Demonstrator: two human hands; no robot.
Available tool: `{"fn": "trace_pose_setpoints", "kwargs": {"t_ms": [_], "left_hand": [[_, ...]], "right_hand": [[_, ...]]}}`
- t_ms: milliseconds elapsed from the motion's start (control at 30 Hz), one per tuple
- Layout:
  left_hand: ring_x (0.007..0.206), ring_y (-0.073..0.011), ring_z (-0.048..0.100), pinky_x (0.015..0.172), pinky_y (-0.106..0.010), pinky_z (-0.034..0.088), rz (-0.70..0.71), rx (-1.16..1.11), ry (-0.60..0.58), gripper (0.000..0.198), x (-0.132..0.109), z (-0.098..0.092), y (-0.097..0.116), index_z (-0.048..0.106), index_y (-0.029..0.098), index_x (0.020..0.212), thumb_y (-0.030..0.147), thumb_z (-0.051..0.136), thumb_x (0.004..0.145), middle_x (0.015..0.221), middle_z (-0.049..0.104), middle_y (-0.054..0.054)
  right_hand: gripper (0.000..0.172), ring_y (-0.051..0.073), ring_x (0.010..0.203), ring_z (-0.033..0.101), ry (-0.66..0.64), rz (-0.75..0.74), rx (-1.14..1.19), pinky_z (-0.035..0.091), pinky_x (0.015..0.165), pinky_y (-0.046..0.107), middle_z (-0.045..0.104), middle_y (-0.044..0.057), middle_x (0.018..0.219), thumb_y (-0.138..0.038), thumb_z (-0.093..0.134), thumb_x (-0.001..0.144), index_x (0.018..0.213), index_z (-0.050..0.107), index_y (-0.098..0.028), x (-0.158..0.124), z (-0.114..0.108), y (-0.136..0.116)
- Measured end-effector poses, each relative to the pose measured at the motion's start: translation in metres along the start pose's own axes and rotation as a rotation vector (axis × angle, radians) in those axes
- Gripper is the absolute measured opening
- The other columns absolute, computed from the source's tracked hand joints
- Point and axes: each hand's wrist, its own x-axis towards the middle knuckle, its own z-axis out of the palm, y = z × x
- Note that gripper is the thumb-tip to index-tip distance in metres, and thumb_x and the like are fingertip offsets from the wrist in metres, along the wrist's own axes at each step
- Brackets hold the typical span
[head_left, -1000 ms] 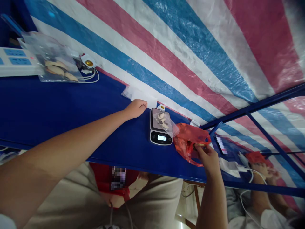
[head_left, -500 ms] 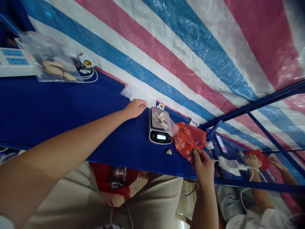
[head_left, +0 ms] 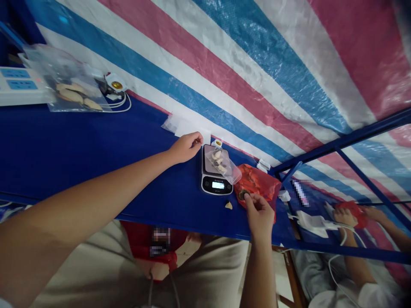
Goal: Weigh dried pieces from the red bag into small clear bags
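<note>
My left hand (head_left: 188, 147) is loosely curled beside the upper left corner of a kitchen scale (head_left: 217, 185), and I see nothing in it. On the scale's plate lies a clear zip bag (head_left: 227, 167) with several pale cloves or slices inside. Between the thumb and fingers of my right hand (head_left: 260, 214) is a small dark round piece (head_left: 243, 195), its exact kind unclear. That hand is over a red plastic bag (head_left: 253, 177) to the right of the scale. A single pale clove-like piece (head_left: 228, 205) lies on the blue table just below the scale.
White paper and clear bags (head_left: 189, 128) lie behind my left hand. At far left are a power strip (head_left: 19, 81) and a clear bag of larger pale pieces (head_left: 72, 96). A blue metal frame (head_left: 346, 132) rises on the right; another person's hand (head_left: 346, 217) works beyond it.
My right hand has moved left and up with the dark piece, now over the red bag. My left hand has shifted slightly right, its fingers a little looser.
</note>
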Motion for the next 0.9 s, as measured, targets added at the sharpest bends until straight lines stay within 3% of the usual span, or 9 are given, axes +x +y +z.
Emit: {"fn": "trace_pose_setpoints", "kwargs": {"t_ms": [233,433,600,767,900], "left_hand": [[0.088,-0.0151,0.060,0.075,-0.029,0.048,0.176,-0.022,-0.046,0.016,-0.004,0.008,0.017,0.061,0.020,0.102,0.030,0.052,0.095,0.104,0.065,-0.006],[0.091,-0.0165,0.062,0.084,-0.033,0.051,0.231,-0.022,-0.095,0.014,-0.006,0.018,0.019,0.062,0.019,0.100,0.029,0.055,0.093,0.101,0.064,-0.007],[0.084,-0.0143,0.063,0.081,-0.031,0.053,0.174,-0.091,-0.054,0.012,-0.004,0.018,0.015,0.063,0.019,0.098,0.027,0.056,0.092,0.099,0.066,-0.006],[0.086,-0.0148,0.064,0.074,-0.027,0.051,0.007,-0.134,0.094,0.014,0.005,0.011,0.001,0.064,0.019,0.094,0.028,0.055,0.092,0.096,0.068,-0.005],[0.082,-0.0145,0.062,0.075,-0.027,0.050,-0.087,-0.141,0.199,0.013,0.011,0.007,-0.014,0.064,0.018,0.089,0.027,0.055,0.090,0.091,0.069,-0.003]], "right_hand": [[0.044,0.020,0.070,0.064,-0.062,-0.022,-0.015,0.050,0.067,0.030,0.071,0.006,0.076,-0.057,0.076,0.073,0.085,0.074,-0.015,0.022,0.022,-0.007],[0.042,0.013,0.050,0.048,-0.071,0.125,0.088,0.037,0.047,0.025,0.062,0.001,0.059,-0.053,0.079,0.067,0.080,0.075,-0.014,0.041,0.041,-0.022],[0.042,0.011,0.043,0.039,-0.259,0.180,0.270,0.027,0.040,0.023,0.053,-0.004,0.051,-0.056,0.071,0.076,0.086,0.074,-0.015,0.044,0.059,-0.040],[0.040,0.011,0.047,0.044,-0.059,0.153,0.221,0.033,0.044,0.024,0.061,-0.001,0.064,-0.055,0.063,0.081,0.089,0.071,-0.016,0.016,0.040,-0.023],[0.041,0.020,0.071,0.063,-0.148,-0.081,-0.152,0.050,0.068,0.032,0.070,0.005,0.082,-0.057,0.066,0.084,0.096,0.073,-0.018,-0.019,0.020,-0.007]]}}
